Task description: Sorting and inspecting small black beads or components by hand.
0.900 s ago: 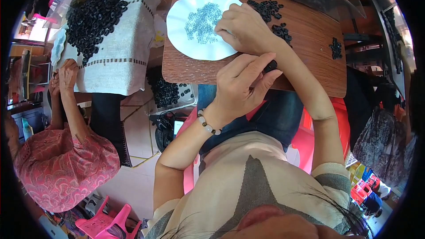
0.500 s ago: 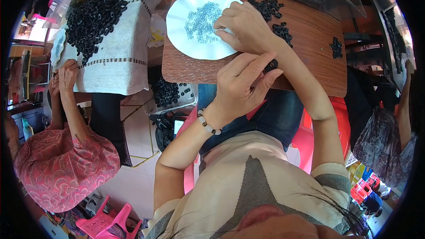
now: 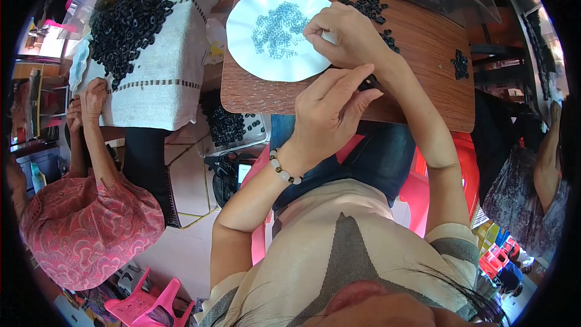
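Note:
My left hand, with a beaded bracelet at its wrist, pinches a small black part between thumb and fingers at the table's near edge. Above it, my right hand hangs over the right rim of a white wavy-edged plate. Its fingertips are pressed together; whatever lies between them is too small to make out. Many tiny clear pieces are scattered over the middle of the plate. Small black parts lie behind my right hand, some partly hidden by it.
The brown wooden table carries another little cluster of black parts at right. At left, a person in a pink patterned top works by a cloth-covered table with a black heap. A tray of black parts sits below.
My right hand has shifted slightly right across the plate, its fingers still together. The left hand has moved slightly left, and the black part in it has turned a little.

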Available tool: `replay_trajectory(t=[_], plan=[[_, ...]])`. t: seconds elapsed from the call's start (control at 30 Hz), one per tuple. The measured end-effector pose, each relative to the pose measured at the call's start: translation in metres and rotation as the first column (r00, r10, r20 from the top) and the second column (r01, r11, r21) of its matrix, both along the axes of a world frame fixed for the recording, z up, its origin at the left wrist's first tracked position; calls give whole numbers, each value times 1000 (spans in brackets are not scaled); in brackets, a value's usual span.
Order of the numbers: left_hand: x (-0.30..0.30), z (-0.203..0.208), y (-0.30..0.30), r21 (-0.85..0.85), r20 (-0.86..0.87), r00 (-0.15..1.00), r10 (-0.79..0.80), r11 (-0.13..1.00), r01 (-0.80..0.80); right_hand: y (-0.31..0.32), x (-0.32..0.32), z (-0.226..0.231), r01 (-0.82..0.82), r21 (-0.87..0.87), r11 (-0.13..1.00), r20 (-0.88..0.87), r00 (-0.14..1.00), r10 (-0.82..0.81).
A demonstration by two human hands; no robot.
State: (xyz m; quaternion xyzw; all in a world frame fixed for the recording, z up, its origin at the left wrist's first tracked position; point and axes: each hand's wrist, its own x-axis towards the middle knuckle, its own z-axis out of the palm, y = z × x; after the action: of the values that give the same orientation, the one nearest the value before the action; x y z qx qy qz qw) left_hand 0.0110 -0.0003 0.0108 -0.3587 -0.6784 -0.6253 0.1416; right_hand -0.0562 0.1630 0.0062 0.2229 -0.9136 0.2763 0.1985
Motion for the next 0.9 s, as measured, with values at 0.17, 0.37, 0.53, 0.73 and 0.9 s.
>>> replay_trajectory(t=[0.17,0.37,0.53,0.73,0.9], plan=[[-4,-4,1,-8,35,999,40,999,-40,15,17,21,30,-186,982,151,989,-2],[-11,-4,-5,-44,89,993,73,997,-69,35,63,71,149,-232,961,239,967,-92],[-10,-4,-1,-87,61,996,58,995,-52,33,92,85,52,-111,992,209,978,-27],[-9,-8,1,-141,6,1000,15,990,-14,28,97,79,33,43,999,93,995,-37],[-9,-9,2,-137,32,999,-12,990,17,30,98,74,17,3,1000,151,988,-18]])
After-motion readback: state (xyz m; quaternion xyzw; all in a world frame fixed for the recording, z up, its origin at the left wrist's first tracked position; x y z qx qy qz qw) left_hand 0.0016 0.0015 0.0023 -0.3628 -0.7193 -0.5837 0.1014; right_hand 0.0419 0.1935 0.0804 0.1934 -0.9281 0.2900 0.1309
